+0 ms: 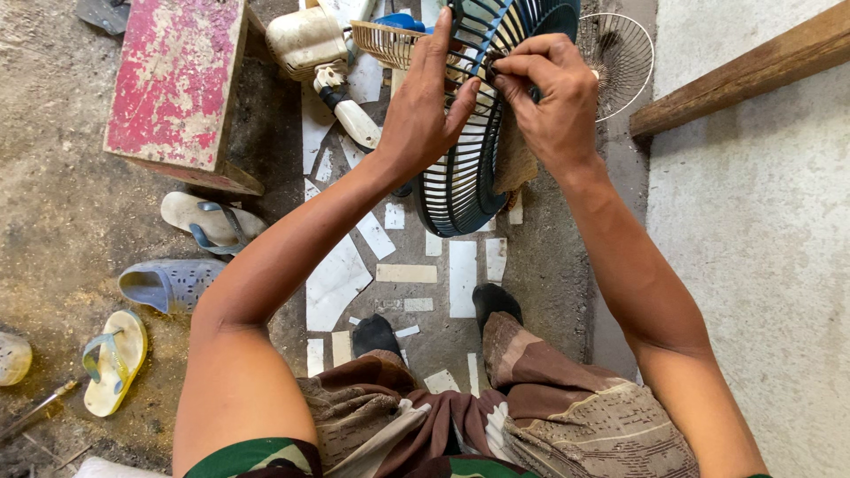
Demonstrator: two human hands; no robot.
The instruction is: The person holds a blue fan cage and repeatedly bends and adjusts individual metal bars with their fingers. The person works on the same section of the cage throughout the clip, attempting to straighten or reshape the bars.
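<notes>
A dark blue slatted plastic fan grille [465, 181] is held up in front of me, over the floor. My left hand [423, 111] lies flat against its left side with the fingers spread upward across the slats. On the grille's upper rim my right hand [551, 97] pinches the slats with fingertips closed; a brown rag [513, 161] hangs beneath that hand against the grille. A cream fan body with its stand [320, 53] lies on the floor behind the grille.
A worn red stool [177, 84] stands at the upper left. A wire fan guard [624, 53] rests at the top right beside a wooden beam [753, 71]. Sandals [208, 221] and slippers [113, 358] lie to the left. A pale wall [761, 265] runs along the right.
</notes>
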